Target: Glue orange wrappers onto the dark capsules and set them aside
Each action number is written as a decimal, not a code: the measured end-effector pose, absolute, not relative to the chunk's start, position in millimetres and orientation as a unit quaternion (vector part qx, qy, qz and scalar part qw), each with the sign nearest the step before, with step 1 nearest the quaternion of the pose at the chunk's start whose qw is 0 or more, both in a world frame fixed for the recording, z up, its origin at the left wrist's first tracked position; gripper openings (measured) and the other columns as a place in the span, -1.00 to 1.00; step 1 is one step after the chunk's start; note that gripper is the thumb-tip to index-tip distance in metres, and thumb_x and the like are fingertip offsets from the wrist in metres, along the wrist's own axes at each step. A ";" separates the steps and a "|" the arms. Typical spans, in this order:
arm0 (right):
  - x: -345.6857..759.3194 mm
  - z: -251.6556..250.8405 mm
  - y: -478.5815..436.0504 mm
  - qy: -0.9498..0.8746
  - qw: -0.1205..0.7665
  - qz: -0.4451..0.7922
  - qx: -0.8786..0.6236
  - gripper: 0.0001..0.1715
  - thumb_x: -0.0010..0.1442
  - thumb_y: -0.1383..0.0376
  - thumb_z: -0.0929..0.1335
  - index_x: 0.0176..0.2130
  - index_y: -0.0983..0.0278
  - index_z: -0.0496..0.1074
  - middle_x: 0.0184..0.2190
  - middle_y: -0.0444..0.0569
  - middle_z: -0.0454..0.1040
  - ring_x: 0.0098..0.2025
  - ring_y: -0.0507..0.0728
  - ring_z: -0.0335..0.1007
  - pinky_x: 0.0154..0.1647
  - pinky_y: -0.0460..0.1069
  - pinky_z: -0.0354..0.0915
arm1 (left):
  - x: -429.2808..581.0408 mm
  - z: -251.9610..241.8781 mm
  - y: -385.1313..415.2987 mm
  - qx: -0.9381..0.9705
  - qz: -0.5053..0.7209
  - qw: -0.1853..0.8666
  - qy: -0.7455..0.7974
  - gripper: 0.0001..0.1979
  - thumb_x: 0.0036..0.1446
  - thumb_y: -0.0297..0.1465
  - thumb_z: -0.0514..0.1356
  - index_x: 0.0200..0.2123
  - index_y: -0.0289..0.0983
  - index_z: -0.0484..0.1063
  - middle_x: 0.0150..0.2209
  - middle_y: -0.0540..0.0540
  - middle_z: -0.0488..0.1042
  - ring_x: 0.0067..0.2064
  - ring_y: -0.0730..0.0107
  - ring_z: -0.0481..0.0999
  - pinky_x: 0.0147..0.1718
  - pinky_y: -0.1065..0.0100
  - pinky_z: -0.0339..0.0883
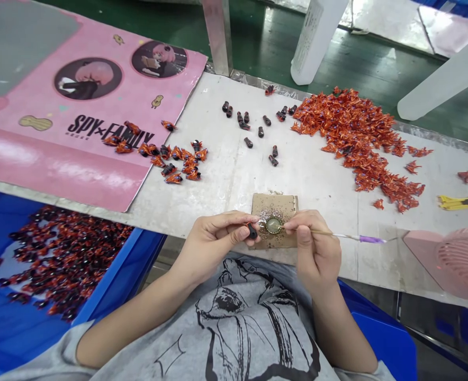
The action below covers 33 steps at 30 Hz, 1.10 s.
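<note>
Between the thumb and fingers of my left hand (222, 235) is a small black part (252, 231). My right hand (317, 243) pinches a thin brush (337, 235) with a purple-marked end pointing right. Its other end reaches the edge of a small round dish (274, 225) of pale liquid. The dish sits on a speckled cardboard square (276, 201), close to the fingers of both hands. Beyond the cardboard, several loose black parts (260, 132) lie scattered on the white tabletop.
A heap of orange parts (353, 127) covers the back right. Orange-and-black pieces (186, 159) lie by a pink mat (110, 185). A blue bin (110, 270) of parts stands lower left. At right are a pink fan (462, 259), a yellow item (462, 202) and white bottles (317, 39).
</note>
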State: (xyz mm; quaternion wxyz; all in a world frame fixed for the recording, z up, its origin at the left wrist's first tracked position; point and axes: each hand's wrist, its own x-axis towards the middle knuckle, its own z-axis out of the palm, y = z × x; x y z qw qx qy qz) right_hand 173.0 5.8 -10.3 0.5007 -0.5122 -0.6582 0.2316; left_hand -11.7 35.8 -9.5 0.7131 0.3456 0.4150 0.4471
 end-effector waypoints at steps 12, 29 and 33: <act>166.2 -6.8 -1.4 -0.613 0.568 0.315 -0.450 -0.72 0.47 0.31 0.22 -0.21 0.22 0.49 -0.43 -0.07 0.46 -0.30 0.12 0.42 -0.24 0.05 0.34 | -9.1 -10.0 35.1 0.366 0.449 0.702 0.415 -0.79 -0.12 -0.24 0.56 -0.38 -0.16 0.74 -0.40 -0.05 0.68 -0.44 0.44 0.64 -0.40 0.48 0.60; 168.2 -9.2 0.1 -0.662 0.537 0.274 -0.446 -0.71 0.47 0.31 0.19 -0.19 0.21 0.45 -0.38 -0.05 0.47 -0.28 0.13 0.41 -0.21 0.06 0.34 | -7.3 -12.6 34.0 0.361 0.445 0.712 0.405 -0.81 -0.10 -0.26 0.56 -0.36 -0.14 0.74 -0.38 -0.01 0.70 -0.44 0.52 0.65 -0.37 0.58 0.58; 178.3 -15.9 3.1 -0.729 0.458 0.165 -0.481 -0.75 0.44 0.38 0.19 -0.22 0.22 0.40 -0.39 -0.03 0.47 -0.31 0.15 0.39 -0.26 0.05 0.33 | -7.9 -13.1 35.5 0.354 0.441 0.712 0.416 -0.78 -0.12 -0.25 0.57 -0.37 -0.16 0.74 -0.40 -0.02 0.70 -0.44 0.51 0.66 -0.36 0.58 0.57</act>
